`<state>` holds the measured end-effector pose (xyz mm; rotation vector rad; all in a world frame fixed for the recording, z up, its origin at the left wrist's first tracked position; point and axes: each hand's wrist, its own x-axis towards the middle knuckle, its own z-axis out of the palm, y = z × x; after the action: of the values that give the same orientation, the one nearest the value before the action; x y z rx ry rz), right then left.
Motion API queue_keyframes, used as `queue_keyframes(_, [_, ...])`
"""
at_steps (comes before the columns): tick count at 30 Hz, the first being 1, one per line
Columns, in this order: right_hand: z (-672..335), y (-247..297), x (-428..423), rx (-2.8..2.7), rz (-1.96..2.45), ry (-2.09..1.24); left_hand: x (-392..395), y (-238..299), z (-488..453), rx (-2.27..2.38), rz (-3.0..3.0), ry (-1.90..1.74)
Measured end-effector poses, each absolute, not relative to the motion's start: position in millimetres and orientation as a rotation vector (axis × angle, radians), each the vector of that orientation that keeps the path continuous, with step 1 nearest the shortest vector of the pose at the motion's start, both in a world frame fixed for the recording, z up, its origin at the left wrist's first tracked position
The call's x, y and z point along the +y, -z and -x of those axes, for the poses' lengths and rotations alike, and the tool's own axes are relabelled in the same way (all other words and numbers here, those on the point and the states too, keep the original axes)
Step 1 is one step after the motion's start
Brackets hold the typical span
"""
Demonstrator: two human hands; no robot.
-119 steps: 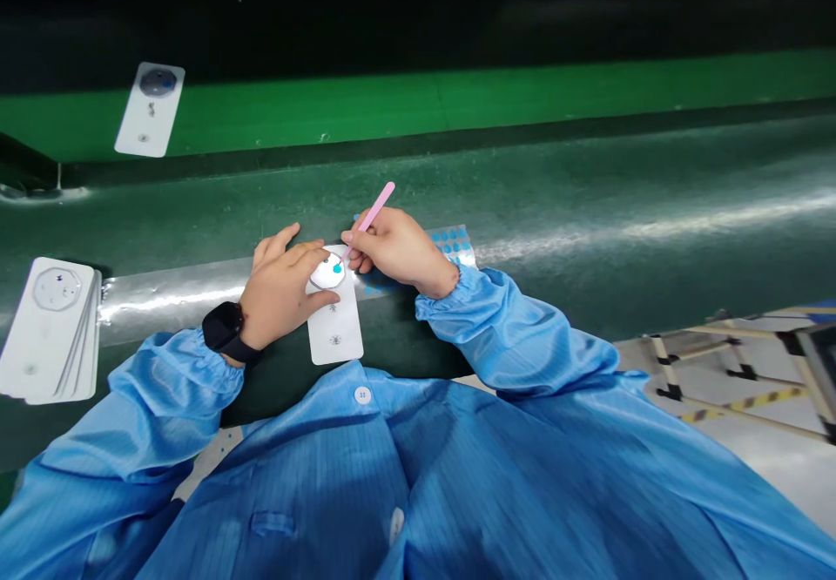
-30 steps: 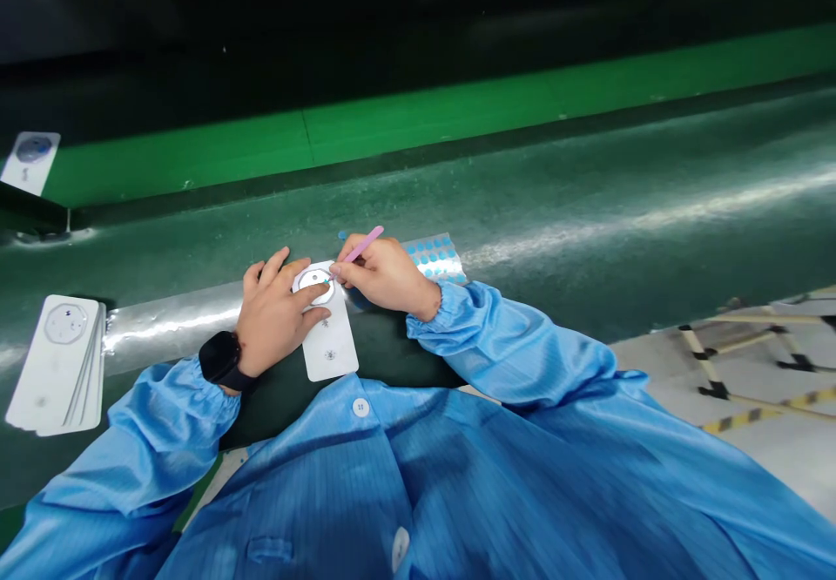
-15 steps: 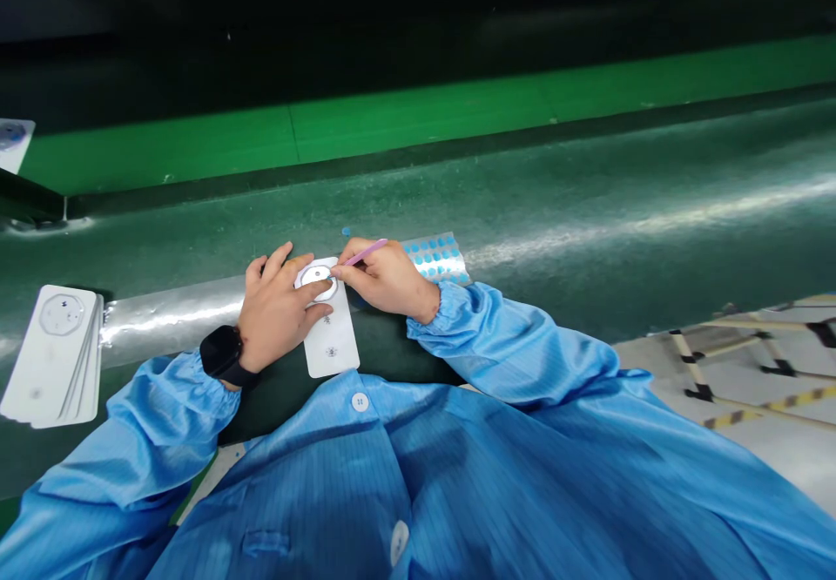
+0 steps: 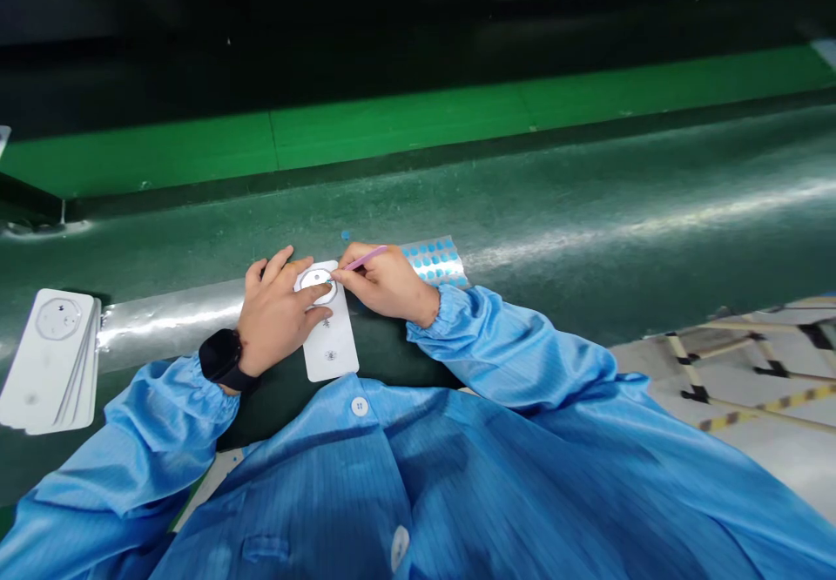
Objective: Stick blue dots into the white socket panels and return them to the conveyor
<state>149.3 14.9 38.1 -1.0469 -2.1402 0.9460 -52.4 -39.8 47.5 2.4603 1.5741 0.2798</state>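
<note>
My left hand [image 4: 278, 314] rests on a white rectangular card [image 4: 330, 352], its fingers spread and holding the card's upper end against the belt. A round disc with a grey ring [image 4: 319, 286] lies on that end, partly covered by my left fingers. My right hand [image 4: 385, 282] pinches a slim pink tool [image 4: 364, 259], its tip at the disc near my left fingers. The tip itself is hidden by my fingers. A black smartwatch [image 4: 220, 355] sits on my left wrist.
A sheet of blue dot stickers [image 4: 434, 259] lies just past my right hand, with one loose blue dot [image 4: 345, 235] above it. A stack of white cards [image 4: 49, 362] stands at left on the dark green belt [image 4: 588, 249]. Blue sleeves fill the foreground.
My right hand has come down and left, with the pink tool lower over the disc. The blue dot seen earlier on the disc is now hidden. The far card at upper left has left the view.
</note>
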Motion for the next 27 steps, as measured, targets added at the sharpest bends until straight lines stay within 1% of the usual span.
queue_keyframes(8, [-148.9,-37.7,14.2,-2.137,1.014,-0.925,-38.9,-51.1,49.4,1.603,-2.439,-0.224])
queue_keyframes(21, [-149.2,-35.8,14.4,-2.132,0.999,-0.913,-38.7,-50.9,49.6,1.601,-2.423,-0.233])
queue_keyframes(25, [-147.2,-37.3,14.3,-2.103,1.023,-0.97,-38.2,-46.6,52.4,1.583,-2.425,-0.274])
queue_keyframes(27, [-146.5,-36.6,16.2,-2.02,1.056,-1.066,-37.8,-44.4,53.1,1.582,-2.419,-0.305])
